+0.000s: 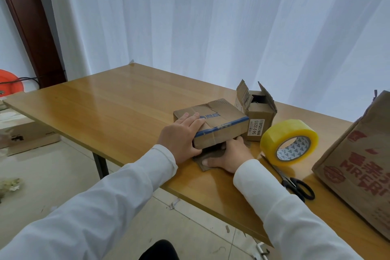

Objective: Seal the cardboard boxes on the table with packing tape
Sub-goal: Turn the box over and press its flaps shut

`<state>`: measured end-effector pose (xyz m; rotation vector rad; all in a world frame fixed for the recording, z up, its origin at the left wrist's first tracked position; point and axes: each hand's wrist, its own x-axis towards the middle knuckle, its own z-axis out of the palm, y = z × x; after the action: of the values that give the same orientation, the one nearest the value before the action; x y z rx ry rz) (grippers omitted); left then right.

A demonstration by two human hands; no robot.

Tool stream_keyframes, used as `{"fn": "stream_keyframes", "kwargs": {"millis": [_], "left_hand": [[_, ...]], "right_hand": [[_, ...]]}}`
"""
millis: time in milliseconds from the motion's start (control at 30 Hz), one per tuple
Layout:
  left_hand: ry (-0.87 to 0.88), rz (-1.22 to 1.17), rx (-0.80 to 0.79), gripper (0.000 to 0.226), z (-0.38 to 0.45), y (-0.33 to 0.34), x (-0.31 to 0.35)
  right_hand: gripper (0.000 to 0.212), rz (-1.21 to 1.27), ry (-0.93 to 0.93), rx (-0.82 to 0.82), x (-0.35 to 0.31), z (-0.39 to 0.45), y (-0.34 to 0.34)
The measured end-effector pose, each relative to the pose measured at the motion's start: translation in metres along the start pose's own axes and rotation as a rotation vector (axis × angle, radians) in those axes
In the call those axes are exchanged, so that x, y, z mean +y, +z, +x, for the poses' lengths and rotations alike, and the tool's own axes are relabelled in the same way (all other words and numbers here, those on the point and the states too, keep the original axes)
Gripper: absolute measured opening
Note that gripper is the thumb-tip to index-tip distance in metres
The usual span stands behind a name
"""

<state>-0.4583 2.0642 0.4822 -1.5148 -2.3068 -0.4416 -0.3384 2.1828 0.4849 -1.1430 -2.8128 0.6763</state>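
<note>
"54-2-2216" on small box label [257,127]

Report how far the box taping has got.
Done: nothing looks sealed yet. In hand: the left hand rests on the flat box while the right hand presses its open flap against the table. Left: the tape roll stands unused beside the scissors, the small box has its flaps up, and the large box is untouched.
</note>
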Motion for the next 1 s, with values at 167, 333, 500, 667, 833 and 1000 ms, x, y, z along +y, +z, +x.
{"fn": "stream_keyframes", "kwargs": {"millis": [167, 333, 500, 667, 833, 1000], "left_hand": [[0.038, -0.105, 0.273, 0.076, -0.010, 0.022, -0.003], [0.013, -0.282, 0.432, 0.060, -0.004, 0.041, -0.005], [-0.040, -0.309, 0.568, 0.035, 0.003, 0.048, -0.008], [-0.030, -0.352, 0.564, 0.038, 0.003, 0.051, -0.011], [-0.012, -0.399, 0.578, 0.038, 0.004, 0.053, -0.012], [-0.008, -0.420, 0.579, 0.039, 0.005, 0.054, -0.013]], "right_hand": [[0.040, 0.159, -0.027, 0.110, 0.016, -0.010, 0.000], [0.020, -0.123, -0.539, 0.450, 0.023, -0.019, 0.022], [0.039, -0.044, -0.595, 0.261, 0.024, -0.006, 0.034], [0.024, 0.350, -0.315, 0.144, 0.017, 0.001, 0.027], [0.037, 0.207, -0.216, 0.041, 0.000, 0.019, 0.022], [0.049, 0.121, -0.168, 0.053, -0.005, 0.037, 0.027]]}}
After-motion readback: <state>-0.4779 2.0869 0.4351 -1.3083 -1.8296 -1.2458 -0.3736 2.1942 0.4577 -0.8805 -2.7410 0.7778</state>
